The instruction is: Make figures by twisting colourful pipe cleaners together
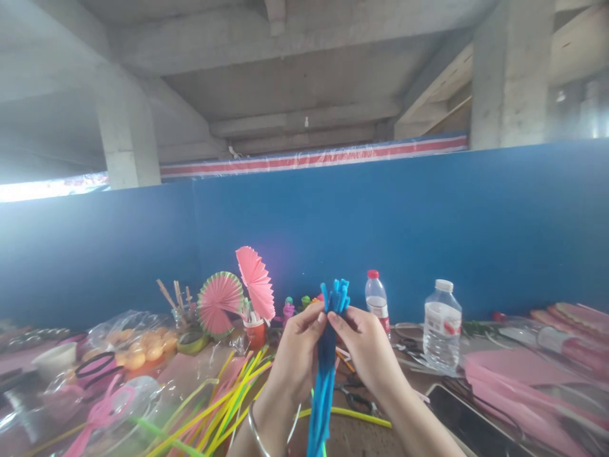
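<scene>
A bundle of blue pipe cleaners (325, 374) stands upright in front of me, its tips sticking up above my fingers. My left hand (302, 343) grips the bundle from the left near its top, with thumb and fingers closed. From the right side, my right hand (364, 339) pinches the same bundle, its thumb close to the left one. Below and to the left lie loose yellow and green pipe cleaners (233, 403). A pair of dark scissors (354, 398) rests on the table, partly hidden behind my right forearm.
Two plastic bottles, one red-capped (377, 301) and one white-capped (443, 327), stand at the back right. A dark phone (469, 422) lies nearer. Pink paper fans (221, 303), a bag of orange balls (147, 346) and a pink bow (102, 412) sit left. Behind runs a blue partition (333, 222).
</scene>
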Demonstrator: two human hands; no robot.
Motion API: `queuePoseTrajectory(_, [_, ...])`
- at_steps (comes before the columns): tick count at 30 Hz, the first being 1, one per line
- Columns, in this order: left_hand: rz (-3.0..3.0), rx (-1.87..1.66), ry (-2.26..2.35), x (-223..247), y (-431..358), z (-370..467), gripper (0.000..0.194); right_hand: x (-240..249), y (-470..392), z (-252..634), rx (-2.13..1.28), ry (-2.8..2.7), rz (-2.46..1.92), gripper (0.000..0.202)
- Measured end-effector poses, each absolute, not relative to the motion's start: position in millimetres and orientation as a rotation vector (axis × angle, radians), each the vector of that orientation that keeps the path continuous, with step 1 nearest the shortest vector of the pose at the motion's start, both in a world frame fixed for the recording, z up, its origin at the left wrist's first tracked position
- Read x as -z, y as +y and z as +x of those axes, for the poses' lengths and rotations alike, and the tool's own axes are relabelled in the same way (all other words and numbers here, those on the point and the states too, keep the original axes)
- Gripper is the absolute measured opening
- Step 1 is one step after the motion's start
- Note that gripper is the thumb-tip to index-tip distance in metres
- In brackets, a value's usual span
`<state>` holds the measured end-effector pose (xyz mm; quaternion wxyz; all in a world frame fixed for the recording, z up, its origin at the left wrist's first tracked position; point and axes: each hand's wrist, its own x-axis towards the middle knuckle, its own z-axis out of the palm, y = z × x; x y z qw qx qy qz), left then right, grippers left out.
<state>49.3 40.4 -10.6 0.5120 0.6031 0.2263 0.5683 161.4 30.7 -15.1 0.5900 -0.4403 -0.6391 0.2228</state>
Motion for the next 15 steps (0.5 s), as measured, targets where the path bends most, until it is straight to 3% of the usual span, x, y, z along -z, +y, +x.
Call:
queuePoseTrajectory(7, [0.998, -1.316, 0.389, 18.5, 44.7, 57.4, 0.017, 12.8, 31.5, 162.3, -0.506, -1.44, -0.993, 0.025])
queuePoseTrajectory(15, [1.546, -1.388, 0.584, 8.5, 52.7, 33.2, 0.014, 12.3, 32.4, 167.0, -0.833, -1.465, -0.908, 0.028])
